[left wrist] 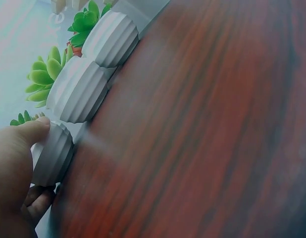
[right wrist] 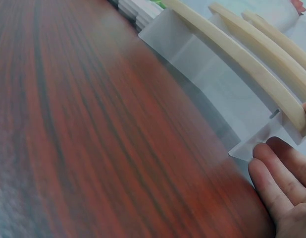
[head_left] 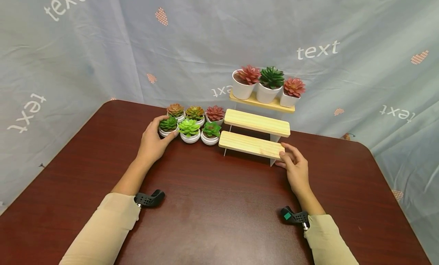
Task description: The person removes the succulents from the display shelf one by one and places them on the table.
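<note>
At the front left of a row of small potted succulents, my left hand [head_left: 153,140] grips a dark green potted succulent [head_left: 168,124], thumb on one side and fingers on the other. The left wrist view shows its ribbed white pot [left wrist: 53,153] down at the table. My right hand [head_left: 296,168] holds the right end of the lowest wooden step [head_left: 252,144] of a three-step plant stand, thumb at the board's end. In the right wrist view the other fingers [right wrist: 274,173] lie by the stand's clear side panel [right wrist: 257,141].
Beside the held pot stand a bright green succulent [head_left: 189,128], a green one [head_left: 211,131] and several reddish ones behind. The top step [head_left: 253,101] bears three larger white pots. A brown table [head_left: 212,204] lies beneath, with a grey-blue curtain [head_left: 192,40] behind.
</note>
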Demonstrator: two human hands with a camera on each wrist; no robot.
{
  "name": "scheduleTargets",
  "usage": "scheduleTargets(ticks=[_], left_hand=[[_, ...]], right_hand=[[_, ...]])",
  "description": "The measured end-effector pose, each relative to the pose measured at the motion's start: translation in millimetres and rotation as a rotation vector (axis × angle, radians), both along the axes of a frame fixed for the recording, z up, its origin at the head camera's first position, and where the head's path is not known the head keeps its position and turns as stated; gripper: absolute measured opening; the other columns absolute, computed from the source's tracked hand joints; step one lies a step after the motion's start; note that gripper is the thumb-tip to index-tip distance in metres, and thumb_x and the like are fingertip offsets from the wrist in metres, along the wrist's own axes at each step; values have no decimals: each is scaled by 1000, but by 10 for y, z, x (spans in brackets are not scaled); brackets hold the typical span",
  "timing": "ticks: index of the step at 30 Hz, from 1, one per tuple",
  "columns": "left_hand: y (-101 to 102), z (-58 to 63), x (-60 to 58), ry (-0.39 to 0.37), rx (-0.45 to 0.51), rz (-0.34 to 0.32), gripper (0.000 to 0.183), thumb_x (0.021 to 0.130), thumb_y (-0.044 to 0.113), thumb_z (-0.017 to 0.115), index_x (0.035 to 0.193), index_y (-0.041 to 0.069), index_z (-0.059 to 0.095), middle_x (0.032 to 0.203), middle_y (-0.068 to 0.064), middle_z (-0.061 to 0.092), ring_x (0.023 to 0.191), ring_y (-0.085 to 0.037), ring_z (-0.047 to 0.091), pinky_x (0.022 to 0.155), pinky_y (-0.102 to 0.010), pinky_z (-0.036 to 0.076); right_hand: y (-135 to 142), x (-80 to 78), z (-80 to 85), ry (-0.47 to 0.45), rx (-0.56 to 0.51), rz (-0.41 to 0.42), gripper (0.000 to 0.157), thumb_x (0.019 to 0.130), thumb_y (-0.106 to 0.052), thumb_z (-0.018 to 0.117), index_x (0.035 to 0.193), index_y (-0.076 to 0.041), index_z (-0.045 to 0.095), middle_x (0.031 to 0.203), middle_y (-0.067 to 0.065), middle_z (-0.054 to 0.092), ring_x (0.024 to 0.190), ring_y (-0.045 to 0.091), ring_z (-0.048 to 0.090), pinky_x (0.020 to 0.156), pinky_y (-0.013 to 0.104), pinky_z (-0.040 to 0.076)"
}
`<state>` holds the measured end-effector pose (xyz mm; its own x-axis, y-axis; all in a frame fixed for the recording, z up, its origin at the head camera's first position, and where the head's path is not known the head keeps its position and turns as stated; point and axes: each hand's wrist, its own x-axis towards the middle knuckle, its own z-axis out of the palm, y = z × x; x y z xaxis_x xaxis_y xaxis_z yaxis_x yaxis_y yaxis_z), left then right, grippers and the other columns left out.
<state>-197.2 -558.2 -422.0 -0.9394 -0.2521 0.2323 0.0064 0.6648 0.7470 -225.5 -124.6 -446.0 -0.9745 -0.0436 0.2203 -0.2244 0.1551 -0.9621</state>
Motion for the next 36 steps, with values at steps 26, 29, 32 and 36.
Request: scheduleTargets(ticks=[26,29,32,36], left_hand=[[3,8,1,-12,-9,6,65,97,36,68,153,18,39,153,-22,43,141,-45,42,111,-65,35],[4,9,1,-11,-10,7,65,97,36,68,153,18,39,153,-22,43,141,-45,42,111,-65,35],[3,5,5,-13,-13,6,65,98,36,67,153,18,39,154,-22,43,142,-45,42,111,-66,35],[3,-5,13,-19,-13,5,65,98,37,67,154,19,38,154,-21,42,142,-45,41,111,-66,35]], right_hand=[[-4,-7,23,0,-20,-9,35,103,-13,57,137,-2,60,91,-11,71,82,5,71,75,23,61],[-5,-8,24,-1,-25,-7,36,103,-14,58,137,-1,59,92,-11,71,83,5,71,75,23,61],[-7,-8,17,-2,-31,-6,37,103,-13,57,137,2,58,91,-10,71,83,5,71,75,23,61],[-9,-9,10,-2,-29,-3,38,103,-13,58,137,3,57,91,-10,71,83,5,71,74,23,61]])
